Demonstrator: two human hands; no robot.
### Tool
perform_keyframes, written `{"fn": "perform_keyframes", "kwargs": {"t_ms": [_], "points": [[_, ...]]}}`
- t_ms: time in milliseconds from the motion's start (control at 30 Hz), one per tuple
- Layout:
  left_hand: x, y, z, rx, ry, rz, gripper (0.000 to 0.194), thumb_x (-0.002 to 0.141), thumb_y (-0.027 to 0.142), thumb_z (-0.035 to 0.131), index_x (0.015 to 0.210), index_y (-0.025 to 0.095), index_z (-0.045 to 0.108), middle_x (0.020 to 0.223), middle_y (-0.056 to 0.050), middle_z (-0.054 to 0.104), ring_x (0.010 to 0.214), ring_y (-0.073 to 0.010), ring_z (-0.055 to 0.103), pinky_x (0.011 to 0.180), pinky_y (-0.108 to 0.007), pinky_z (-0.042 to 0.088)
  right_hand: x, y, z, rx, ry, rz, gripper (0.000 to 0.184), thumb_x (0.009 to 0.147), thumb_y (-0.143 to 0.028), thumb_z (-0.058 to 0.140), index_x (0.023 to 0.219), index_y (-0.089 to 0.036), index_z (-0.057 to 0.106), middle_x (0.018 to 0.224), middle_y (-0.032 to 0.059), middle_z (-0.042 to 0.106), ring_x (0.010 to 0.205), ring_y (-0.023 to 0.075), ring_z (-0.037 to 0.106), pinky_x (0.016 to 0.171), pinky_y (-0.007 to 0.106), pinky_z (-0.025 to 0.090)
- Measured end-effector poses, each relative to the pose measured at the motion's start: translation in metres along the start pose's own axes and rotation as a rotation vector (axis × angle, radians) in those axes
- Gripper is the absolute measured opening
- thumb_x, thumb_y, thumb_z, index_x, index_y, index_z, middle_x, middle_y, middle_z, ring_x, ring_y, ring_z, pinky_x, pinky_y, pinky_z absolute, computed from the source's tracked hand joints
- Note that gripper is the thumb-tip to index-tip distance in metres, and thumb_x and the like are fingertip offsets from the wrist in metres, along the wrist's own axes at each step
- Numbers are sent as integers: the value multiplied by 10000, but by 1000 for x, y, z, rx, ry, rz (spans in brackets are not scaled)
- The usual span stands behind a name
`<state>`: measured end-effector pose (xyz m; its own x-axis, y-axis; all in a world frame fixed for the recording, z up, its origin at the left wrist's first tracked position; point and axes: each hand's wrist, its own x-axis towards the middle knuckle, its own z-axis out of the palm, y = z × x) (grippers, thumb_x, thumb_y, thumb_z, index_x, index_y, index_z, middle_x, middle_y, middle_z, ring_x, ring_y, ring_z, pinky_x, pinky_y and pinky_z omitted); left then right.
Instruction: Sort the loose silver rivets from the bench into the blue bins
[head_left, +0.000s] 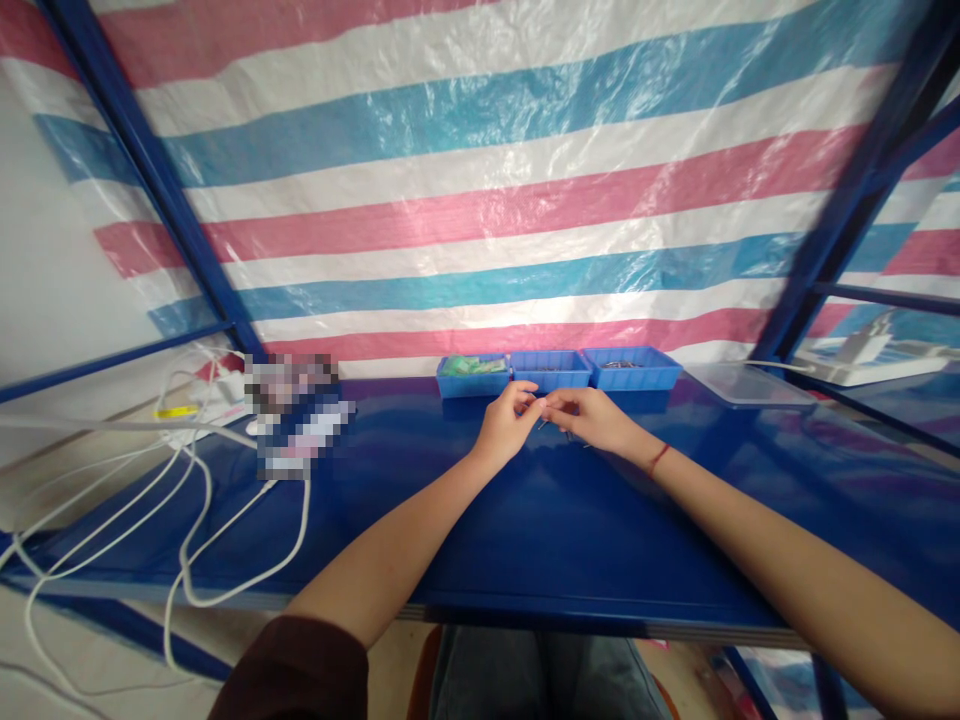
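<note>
My left hand (pixel 513 420) and my right hand (pixel 589 415) meet fingertip to fingertip just in front of the blue bins. Both are closed in a pinch, and whatever lies between the fingertips is too small to name. A thin metal piece (pixel 543 425) shows just below the joined fingers. More small slender metal bits (pixel 587 446) appear under my right hand, at the tabletop. Closest to the hands is the middle blue bin (pixel 551 376), with small dark pieces inside. The left blue bin (pixel 474 384) contains green packets, and the right blue bin (pixel 637 377) holds small metal parts.
The hands are over a glossy blue table (pixel 585 550). White cables (pixel 202 560) loop across its left side, near a power strip (pixel 217 410) and a blurred-out item (pixel 296 415). At the right back are a clear flat lid (pixel 750 385) and a white device (pixel 855 360). Blue posts flank a striped sheet (pixel 480 200).
</note>
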<state>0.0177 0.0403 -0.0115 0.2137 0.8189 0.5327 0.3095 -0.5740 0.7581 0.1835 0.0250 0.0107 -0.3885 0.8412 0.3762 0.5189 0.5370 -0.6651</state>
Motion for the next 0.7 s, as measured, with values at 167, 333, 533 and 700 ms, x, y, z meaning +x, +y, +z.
{"fn": "perform_keyframes", "kwargs": {"t_ms": [167,333,533,700], "points": [[0,4,0,-9,31,-3,212,814,337,539,941,172,576,862,-35,671,738,-126,613,671,-234,467,1,0,1,130,-5,30,332,764,-473,551,790,-150,625,713,33,627,542,107,538,507,230,430],[-1,10,-2,10,38,17,182,824,328,523,891,171,589,877,-29,669,723,-114,601,649,-215,460,1,-4,0,168,8,20,331,751,-470,573,799,-150,640,700,28,623,540,105,543,506,230,436],[-1,11,-3,31,52,67,186,837,322,505,889,168,597,898,-33,647,710,-103,582,633,-203,454,4,5,-3,171,65,34,284,754,-422,587,829,-154,644,747,38,650,557,114,559,545,261,471],[0,10,-2,11,71,65,195,831,333,516,892,168,600,884,-30,636,684,-98,567,619,-202,448,6,5,-9,127,209,-3,283,763,-412,584,854,-150,643,783,60,658,628,141,585,585,280,488]]}}
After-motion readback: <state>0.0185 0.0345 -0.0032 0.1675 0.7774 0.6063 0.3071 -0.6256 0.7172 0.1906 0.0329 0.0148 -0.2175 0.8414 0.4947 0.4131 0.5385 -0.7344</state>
